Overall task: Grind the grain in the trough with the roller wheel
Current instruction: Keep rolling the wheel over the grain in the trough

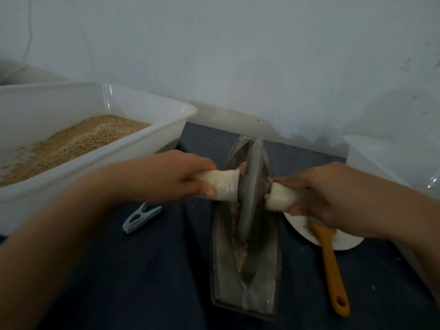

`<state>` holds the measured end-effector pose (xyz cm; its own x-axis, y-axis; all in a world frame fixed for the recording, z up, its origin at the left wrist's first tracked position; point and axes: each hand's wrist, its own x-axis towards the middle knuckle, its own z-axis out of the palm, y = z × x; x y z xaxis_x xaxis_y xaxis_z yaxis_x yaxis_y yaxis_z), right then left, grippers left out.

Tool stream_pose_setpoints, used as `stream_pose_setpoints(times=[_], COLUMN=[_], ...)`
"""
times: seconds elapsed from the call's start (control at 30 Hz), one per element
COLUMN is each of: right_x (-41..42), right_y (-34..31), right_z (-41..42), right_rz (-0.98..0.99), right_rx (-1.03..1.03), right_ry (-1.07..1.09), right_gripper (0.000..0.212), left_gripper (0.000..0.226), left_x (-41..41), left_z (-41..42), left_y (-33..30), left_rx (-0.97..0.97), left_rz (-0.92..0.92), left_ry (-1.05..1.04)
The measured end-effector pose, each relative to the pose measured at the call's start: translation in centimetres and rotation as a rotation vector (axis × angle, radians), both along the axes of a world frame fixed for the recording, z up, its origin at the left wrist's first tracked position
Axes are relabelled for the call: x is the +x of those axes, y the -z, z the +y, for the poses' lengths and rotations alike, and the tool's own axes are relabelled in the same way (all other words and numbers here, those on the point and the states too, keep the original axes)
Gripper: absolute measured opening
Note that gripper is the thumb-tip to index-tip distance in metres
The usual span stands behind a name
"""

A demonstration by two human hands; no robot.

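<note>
Two hands work one tool: the left hand and right hand each wrap curled fingers round a white-wrapped handle either side of the grey metal roller wheel. It stands on edge in the long boat-shaped metal trough on the dark counter, crushed tan grain along the groove. Stiff and probably heavy (rim likely slick), so grip the handles. Farther left, a white plastic tub holds more grain.

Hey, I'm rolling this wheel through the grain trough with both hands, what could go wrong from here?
Grain is piled along one side of the roller wheel, so it may spill over the trough rim onto the cloth. Your right hand hangs over the orange-handled brush and could knock it.
</note>
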<state>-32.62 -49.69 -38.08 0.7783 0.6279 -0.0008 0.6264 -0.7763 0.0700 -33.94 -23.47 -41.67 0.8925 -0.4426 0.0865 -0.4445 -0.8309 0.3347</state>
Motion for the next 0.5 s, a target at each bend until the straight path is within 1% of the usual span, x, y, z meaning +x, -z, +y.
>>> stream_pose_setpoints(times=[0.07,0.13,0.17,0.23,0.3,0.33,0.37,0.43,0.5], right_x=[2.1,3.7,4.1,4.4,3.9,3.4,2.9,1.4,-0.4], right_y=[1.6,3.0,3.5,3.9,3.5,3.0,2.5,1.1,-0.4], right_z=[0.1,0.0,-0.1,-0.2,-0.2,0.0,0.2,0.4,0.1], right_rz=[-0.077,-0.153,-0.183,-0.207,-0.201,-0.192,-0.177,-0.126,-0.016], right_rx=[0.042,0.151,0.186,0.201,0.165,0.122,0.060,-0.047,-0.052], right_ry=[0.082,0.123,0.123,0.109,0.087,0.076,0.063,0.019,-0.045], right_gripper=[0.057,0.059,0.059,0.060,0.061,0.061,0.061,0.060,0.055], left_gripper=[0.035,0.040,0.041,0.042,0.042,0.041,0.041,0.041,0.041], left_x=[1.0,2.1,2.5,3.1,2.9,2.4,1.9,0.5,-0.8], left_z=[-1.1,-2.1,-2.4,-2.6,-2.2,-1.8,-1.5,-0.6,0.3], left_y=[1.0,1.9,2.2,2.4,2.1,1.8,1.3,0.1,-1.0], left_rx=[0.129,0.276,0.311,0.312,0.283,0.240,0.165,-0.025,-0.145], left_rz=[-0.225,-0.454,-0.518,-0.549,-0.506,-0.451,-0.367,-0.140,0.068], left_ry=[-0.118,-0.212,-0.245,-0.252,-0.198,-0.160,-0.117,-0.007,0.127])
